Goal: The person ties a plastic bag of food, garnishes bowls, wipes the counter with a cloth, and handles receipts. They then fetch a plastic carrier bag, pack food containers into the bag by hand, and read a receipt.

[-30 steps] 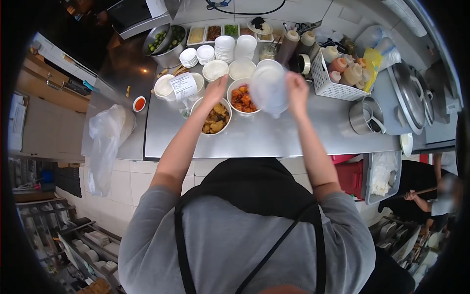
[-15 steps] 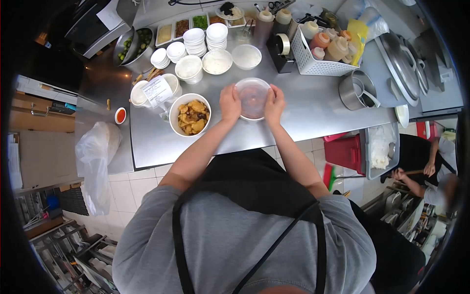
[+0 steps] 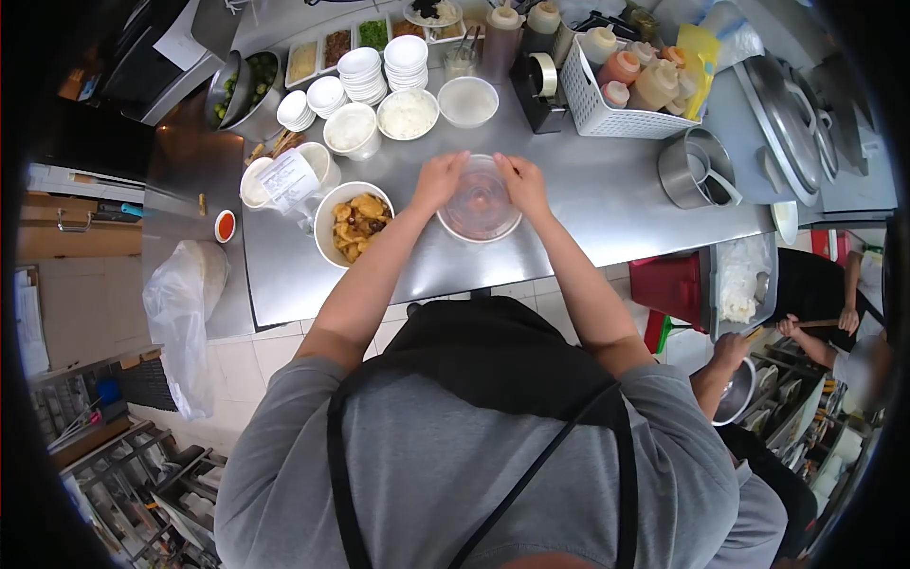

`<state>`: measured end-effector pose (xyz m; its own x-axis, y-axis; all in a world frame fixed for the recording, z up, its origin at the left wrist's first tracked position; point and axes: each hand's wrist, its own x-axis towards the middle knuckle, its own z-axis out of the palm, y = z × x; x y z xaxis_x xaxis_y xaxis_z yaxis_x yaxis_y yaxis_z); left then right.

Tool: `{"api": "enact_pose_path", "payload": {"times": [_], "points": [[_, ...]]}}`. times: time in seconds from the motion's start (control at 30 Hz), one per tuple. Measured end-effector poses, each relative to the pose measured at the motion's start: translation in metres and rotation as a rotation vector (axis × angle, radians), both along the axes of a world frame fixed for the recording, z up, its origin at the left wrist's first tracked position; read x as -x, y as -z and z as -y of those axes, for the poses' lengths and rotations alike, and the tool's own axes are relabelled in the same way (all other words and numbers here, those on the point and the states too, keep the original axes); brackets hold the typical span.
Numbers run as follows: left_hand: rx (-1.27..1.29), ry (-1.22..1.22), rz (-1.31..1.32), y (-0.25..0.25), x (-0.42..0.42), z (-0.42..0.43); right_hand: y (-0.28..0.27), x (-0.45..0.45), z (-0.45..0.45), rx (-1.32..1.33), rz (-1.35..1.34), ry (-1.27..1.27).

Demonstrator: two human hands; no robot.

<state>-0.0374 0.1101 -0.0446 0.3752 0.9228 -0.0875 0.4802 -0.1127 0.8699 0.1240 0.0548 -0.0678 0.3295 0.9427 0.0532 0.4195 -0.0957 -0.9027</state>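
A round bowl with a translucent plastic lid point(image 3: 480, 204) sits on the steel counter in front of me, its reddish contents blurred through the lid. My left hand point(image 3: 442, 182) grips the far left of its rim, fingers curled at the edge. On the far right of the same rim, my right hand point(image 3: 523, 184) is closed in a similar hold. Left of the bowl stands an uncovered white tub of yellowish-brown food chunks point(image 3: 358, 228), partly behind my left forearm.
Behind are rice bowls point(image 3: 408, 114), stacked small white cups point(image 3: 360, 74) and a tape dispenser point(image 3: 542, 90). A white basket of squeeze bottles point(image 3: 630, 119) and a steel pot point(image 3: 687, 171) stand right. A plastic bag point(image 3: 185, 294) hangs left. Co-workers are at the right, one near a metal bowl point(image 3: 736, 391).
Both hands have shifted from the sides of the lidded bowl to its far rim, now closer together. Another person's arm with a metal bowl has come into view at the right.
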Motion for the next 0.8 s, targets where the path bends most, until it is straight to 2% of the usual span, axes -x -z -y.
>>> {"api": "enact_pose_path", "payload": {"times": [0.07, 0.2, 0.3, 0.33, 0.37, 0.4, 0.47, 0.53, 0.6, 0.63, 0.7, 0.73, 0.8], "points": [[0.009, 0.020, -0.018, 0.000, -0.001, -0.002, -0.005, 0.000, 0.000, 0.171, -0.081, 0.009], [-0.079, 0.057, -0.063, -0.001, 0.000, -0.003, 0.000, -0.003, -0.002, 0.078, -0.099, 0.011], [-0.221, 0.114, -0.179, -0.004, 0.000, -0.009, 0.005, -0.026, -0.012, 0.020, 0.034, -0.022], [-0.228, 0.114, -0.178, -0.006, -0.004, -0.012, 0.011, -0.048, -0.024, -0.230, 0.099, 0.188], [-0.439, 0.078, -0.136, -0.009, -0.007, -0.013, 0.017, -0.067, -0.033, -0.473, 0.160, 0.398], [-0.647, 0.043, -0.094, -0.011, -0.010, -0.012, 0.020, -0.082, -0.040, -0.471, 0.159, 0.400], [-0.705, 0.034, -0.053, -0.022, -0.032, -0.011, 0.023, -0.103, -0.048, -0.337, 0.238, 0.337], [-0.767, 0.016, -0.009, -0.023, -0.062, -0.010, 0.020, -0.091, -0.048, -0.279, 0.177, 0.310], [-0.124, 0.055, 0.208, -0.020, -0.090, -0.010, 0.009, -0.084, -0.052, -0.220, 0.115, 0.284], [-0.122, 0.056, 0.207, -0.020, -0.102, -0.013, 0.003, -0.086, -0.057, -0.207, 0.052, 0.345], [0.382, 0.012, 0.263, -0.020, -0.124, -0.024, 0.007, -0.100, -0.075, -0.161, -0.002, 0.393], [0.385, 0.018, 0.261, -0.011, -0.133, -0.033, 0.002, -0.101, -0.081, -0.159, -0.002, 0.400], [0.695, -0.171, 0.479, 0.001, -0.148, -0.045, -0.009, -0.102, -0.092, 0.154, -0.641, 0.264]]}}
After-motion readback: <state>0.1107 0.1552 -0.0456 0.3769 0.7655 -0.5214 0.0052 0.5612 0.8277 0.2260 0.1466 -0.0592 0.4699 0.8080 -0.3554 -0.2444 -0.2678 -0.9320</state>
